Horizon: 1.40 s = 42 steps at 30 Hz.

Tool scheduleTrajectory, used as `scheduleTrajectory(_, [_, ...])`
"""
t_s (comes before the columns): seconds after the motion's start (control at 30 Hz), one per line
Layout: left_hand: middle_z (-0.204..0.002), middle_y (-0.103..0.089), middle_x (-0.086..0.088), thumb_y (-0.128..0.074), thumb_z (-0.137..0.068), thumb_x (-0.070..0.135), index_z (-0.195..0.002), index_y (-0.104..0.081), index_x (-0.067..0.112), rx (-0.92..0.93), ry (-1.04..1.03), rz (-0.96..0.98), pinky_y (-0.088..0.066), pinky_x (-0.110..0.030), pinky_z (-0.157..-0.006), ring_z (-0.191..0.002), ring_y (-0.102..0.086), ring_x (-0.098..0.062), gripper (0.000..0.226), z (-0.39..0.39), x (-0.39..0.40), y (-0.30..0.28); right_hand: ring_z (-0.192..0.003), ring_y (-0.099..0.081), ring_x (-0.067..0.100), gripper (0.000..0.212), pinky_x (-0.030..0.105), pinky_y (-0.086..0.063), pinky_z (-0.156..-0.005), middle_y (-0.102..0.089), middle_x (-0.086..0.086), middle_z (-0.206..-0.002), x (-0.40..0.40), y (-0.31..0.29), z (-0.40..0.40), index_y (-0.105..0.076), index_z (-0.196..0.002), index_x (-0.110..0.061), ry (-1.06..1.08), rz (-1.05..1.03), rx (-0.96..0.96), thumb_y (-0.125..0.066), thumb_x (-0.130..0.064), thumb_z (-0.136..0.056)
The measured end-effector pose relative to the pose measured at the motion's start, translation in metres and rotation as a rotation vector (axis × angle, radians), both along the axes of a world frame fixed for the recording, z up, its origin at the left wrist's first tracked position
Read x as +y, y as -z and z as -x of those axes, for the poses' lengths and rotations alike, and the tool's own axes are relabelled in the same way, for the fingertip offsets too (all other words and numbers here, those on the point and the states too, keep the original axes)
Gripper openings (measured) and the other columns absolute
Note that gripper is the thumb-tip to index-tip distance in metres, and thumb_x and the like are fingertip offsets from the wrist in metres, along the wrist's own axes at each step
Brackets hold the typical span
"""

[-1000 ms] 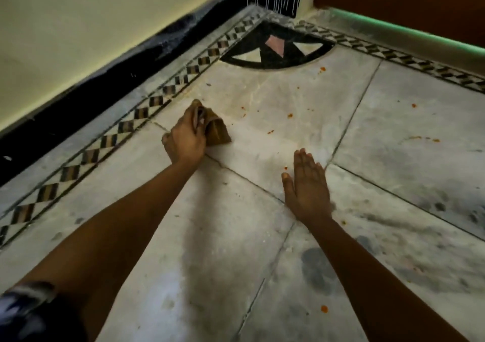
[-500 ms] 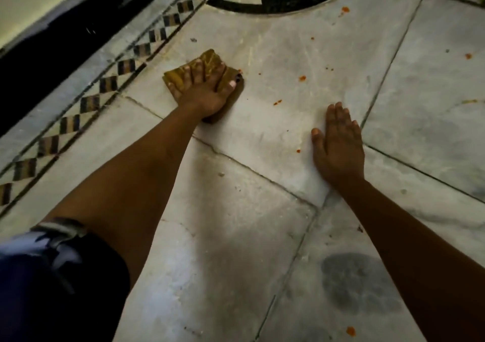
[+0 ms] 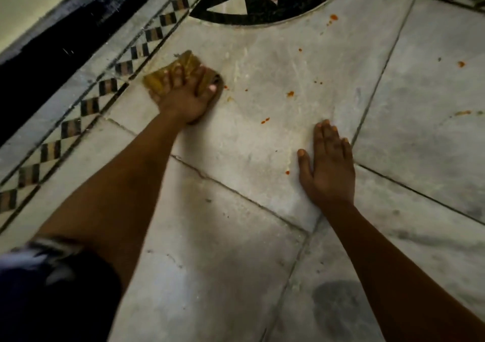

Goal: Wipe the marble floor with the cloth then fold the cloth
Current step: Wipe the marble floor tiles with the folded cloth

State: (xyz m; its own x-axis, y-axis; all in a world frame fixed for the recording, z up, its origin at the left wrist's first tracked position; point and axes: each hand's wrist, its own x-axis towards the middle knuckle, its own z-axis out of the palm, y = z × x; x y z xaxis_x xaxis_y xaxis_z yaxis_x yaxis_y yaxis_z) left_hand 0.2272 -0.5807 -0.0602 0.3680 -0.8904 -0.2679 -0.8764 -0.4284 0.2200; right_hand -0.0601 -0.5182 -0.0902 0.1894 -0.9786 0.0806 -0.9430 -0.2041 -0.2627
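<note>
Head view: the left hand (image 3: 183, 97) presses the yellow cloth (image 3: 172, 72) flat on the marble floor (image 3: 262, 144) beside the checkered border (image 3: 110, 85), fingers (image 3: 181, 75) spread and straight. The right hand (image 3: 326, 168) rests flat nearby, fingers together. Wiping appears underway; next calls for sweeping toward the orange specks (image 3: 290, 94).

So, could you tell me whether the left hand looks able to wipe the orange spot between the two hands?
Probably yes. The left hand presses the cloth flat on the floor, and only bare marble lies between it and the orange spot.
</note>
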Motion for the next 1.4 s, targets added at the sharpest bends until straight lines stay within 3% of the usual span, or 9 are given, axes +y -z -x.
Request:
scheduleTrajectory(0.23, [-0.159,0.002,0.007,-0.018,-0.080,0.073,-0.141,-0.005,0.053,-0.054,0.308,0.118,0.005,-0.057,-0.110,-0.145,0.005,-0.022,0.066,0.046,0.058,0.007,-0.141,-0.025,0.027,0.069,0.039,-0.014,-0.115,-0.027,0.014,-0.152,-0.001,-0.001,-0.001,-0.028,-0.145,-0.004,0.002,0.002,-0.005,-0.022,-0.045,-0.090])
scheduleTrajectory(0.4, [-0.159,0.005,0.002,-0.019,-0.083,0.073,-0.144,-0.003,0.047,-0.074,0.067,0.045,0.010,-0.060,-0.109,-0.145,0.008,-0.026,0.069,-0.011,0.019,0.006,-0.142,-0.023,0.024,0.069,0.037,-0.011,-0.116,-0.025,0.012,-0.153,-0.001,-0.001,-0.001,-0.026,-0.146,-0.006,0.008,-0.012,-0.009,-0.022,-0.046,-0.090])
scheduleTrajectory(0.5, [-0.159,0.008,-0.004,-0.021,-0.089,0.068,-0.147,-0.005,0.041,-0.063,0.028,0.023,0.010,-0.064,-0.109,-0.144,0.010,-0.032,0.066,0.014,-0.030,0.005,-0.142,-0.024,0.025,0.069,0.038,-0.011,-0.115,-0.025,0.012,-0.153,0.000,-0.001,-0.001,-0.026,-0.146,-0.006,0.006,-0.012,0.000,-0.022,-0.046,-0.090])
scheduleTrajectory(0.7, [-0.159,0.003,0.005,-0.014,-0.078,0.073,-0.141,-0.005,0.053,-0.055,0.345,0.075,0.006,-0.058,-0.109,-0.145,0.007,-0.024,0.067,0.035,0.049,0.008,-0.142,-0.021,0.025,0.068,0.038,-0.011,-0.115,-0.024,0.013,-0.153,-0.001,-0.001,-0.002,-0.026,-0.146,-0.005,0.002,-0.022,0.001,-0.021,-0.045,-0.091])
scheduleTrajectory(0.8, [-0.159,0.005,0.004,-0.016,-0.080,0.073,-0.142,-0.002,0.051,-0.108,0.160,0.028,0.010,-0.057,-0.109,-0.145,0.009,-0.023,0.067,-0.017,0.085,0.008,-0.142,-0.022,0.025,0.068,0.038,-0.011,-0.115,-0.025,0.013,-0.153,-0.001,-0.001,-0.002,-0.026,-0.146,-0.005,0.009,-0.022,0.003,-0.022,-0.045,-0.091])
scheduleTrajectory(0.93, [-0.158,0.010,0.000,-0.025,-0.089,0.068,-0.146,-0.004,0.044,-0.072,-0.087,0.001,0.011,-0.061,-0.109,-0.144,0.013,-0.028,0.065,-0.037,0.022,0.006,-0.143,-0.019,0.023,0.068,0.036,-0.007,-0.116,-0.021,0.011,-0.155,-0.001,0.001,-0.002,-0.023,-0.147,-0.007,0.010,-0.026,-0.002,-0.022,-0.045,-0.091])
scheduleTrajectory(1.07, [-0.158,0.009,-0.008,-0.024,-0.090,0.066,-0.147,-0.008,0.038,-0.058,-0.006,0.038,0.011,-0.062,-0.108,-0.143,0.012,-0.037,0.065,0.010,-0.025,0.004,-0.143,-0.019,0.023,0.068,0.036,-0.007,-0.115,-0.021,0.011,-0.155,-0.001,0.002,-0.001,-0.023,-0.147,-0.007,0.009,-0.019,0.009,-0.022,-0.046,-0.090])
scheduleTrajectory(1.23, [-0.159,0.003,0.002,-0.018,-0.081,0.070,-0.141,-0.007,0.052,-0.040,0.316,0.126,0.005,-0.058,-0.109,-0.145,0.009,-0.028,0.064,0.037,0.062,0.009,-0.142,-0.022,0.025,0.068,0.038,-0.011,-0.115,-0.024,0.012,-0.154,-0.002,-0.002,-0.002,-0.026,-0.146,-0.006,0.012,-0.027,0.010,-0.023,-0.045,-0.091])
scheduleTrajectory(1.4, [-0.159,-0.004,-0.001,-0.029,-0.087,0.066,-0.143,-0.016,0.047,-0.055,0.000,0.111,0.003,-0.060,-0.110,-0.145,0.004,-0.030,0.061,0.006,0.057,0.004,-0.141,-0.025,0.025,0.066,0.036,-0.008,-0.114,-0.026,0.013,-0.153,-0.002,-0.001,-0.002,-0.028,-0.145,-0.006,0.021,-0.026,-0.009,-0.025,-0.043,-0.091])
